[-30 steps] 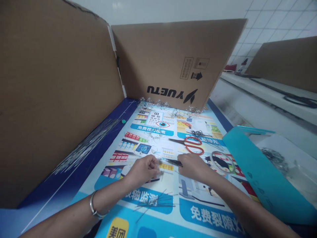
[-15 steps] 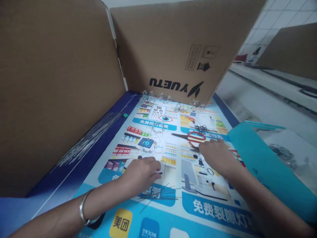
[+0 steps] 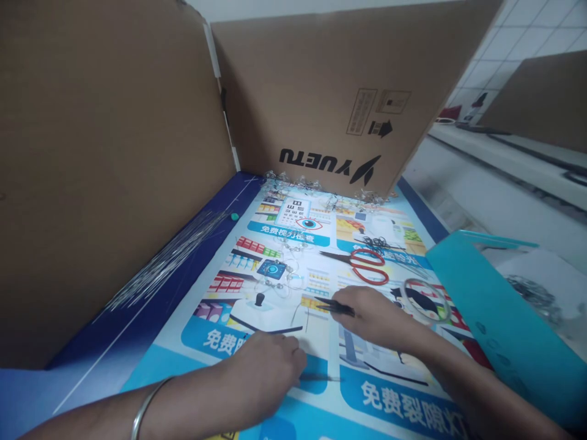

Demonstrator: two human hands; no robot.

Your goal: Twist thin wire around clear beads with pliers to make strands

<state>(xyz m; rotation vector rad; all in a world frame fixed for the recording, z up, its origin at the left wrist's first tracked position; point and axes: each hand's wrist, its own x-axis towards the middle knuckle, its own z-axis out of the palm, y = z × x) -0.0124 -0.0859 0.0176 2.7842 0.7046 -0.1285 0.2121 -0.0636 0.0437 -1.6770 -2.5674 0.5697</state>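
My right hand [image 3: 367, 311] is closed on black-tipped pliers [image 3: 337, 306], whose jaws point left over the printed sheet. Lower and to the left, my left hand [image 3: 277, 373] has its fingers pressed together around a thin wire [image 3: 300, 308] that curves up from them. Dark thin wires [image 3: 321, 377] lie just right of my left hand. Beyond my right hand rest red-handled scissors [image 3: 369, 266], blades to the left. A chain of clear beads [image 3: 279, 278] lies on the sheet ahead of my left hand.
Cardboard panels [image 3: 312, 91] stand at the left and back. Silvery wires [image 3: 169, 260] lie along the left side. A teal box [image 3: 495, 305] with wire inside is at the right. A roll of clear tape [image 3: 425, 300] and black wire pieces [image 3: 380, 243] lie near the scissors.
My right hand has moved back and left from beside the scissors and now holds the pliers. My left hand has moved down, nearer to me, over the dark wires.
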